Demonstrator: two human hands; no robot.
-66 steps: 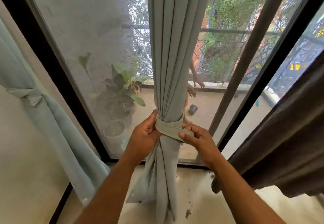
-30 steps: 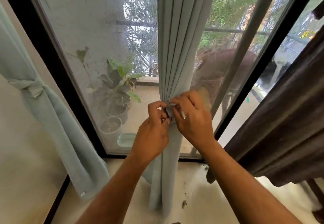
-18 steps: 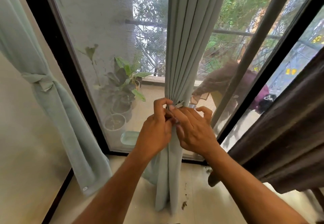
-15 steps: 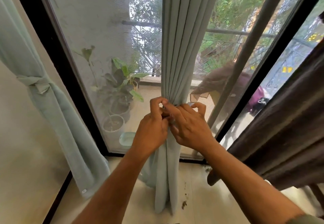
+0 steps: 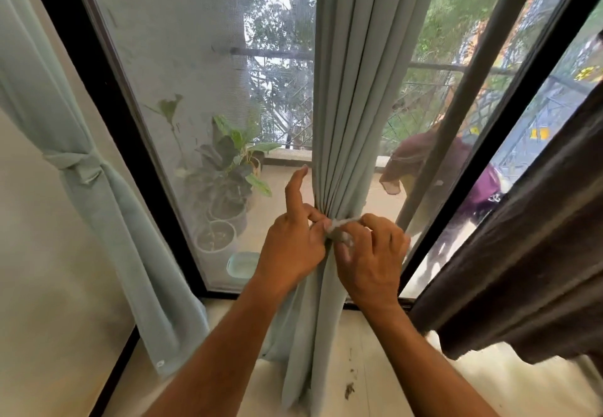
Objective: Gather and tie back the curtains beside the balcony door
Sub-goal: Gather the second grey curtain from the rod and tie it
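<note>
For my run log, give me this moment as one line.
step: tying middle curtain | left hand: holds gather | right hand: pinches tie | status: unfinished

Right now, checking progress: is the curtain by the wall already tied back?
Yes, a fabric band cinches the left curtain into a bundle.

Through the screen I see potted plants (image 5: pixel 228 168) standing in a cluster on the balcony floor, left of centre, with a pale green tub (image 5: pixel 243 264) near them, closer to the door frame (image 5: pixel 107 116). Farther out, a metal railing (image 5: pixel 430 67) runs across, and trees fill the view behind it. On the right, a person in dark red clothes (image 5: pixel 421 162) bends low on the balcony. A dark brown cloth (image 5: pixel 528 253) hangs at the near right edge.
</note>
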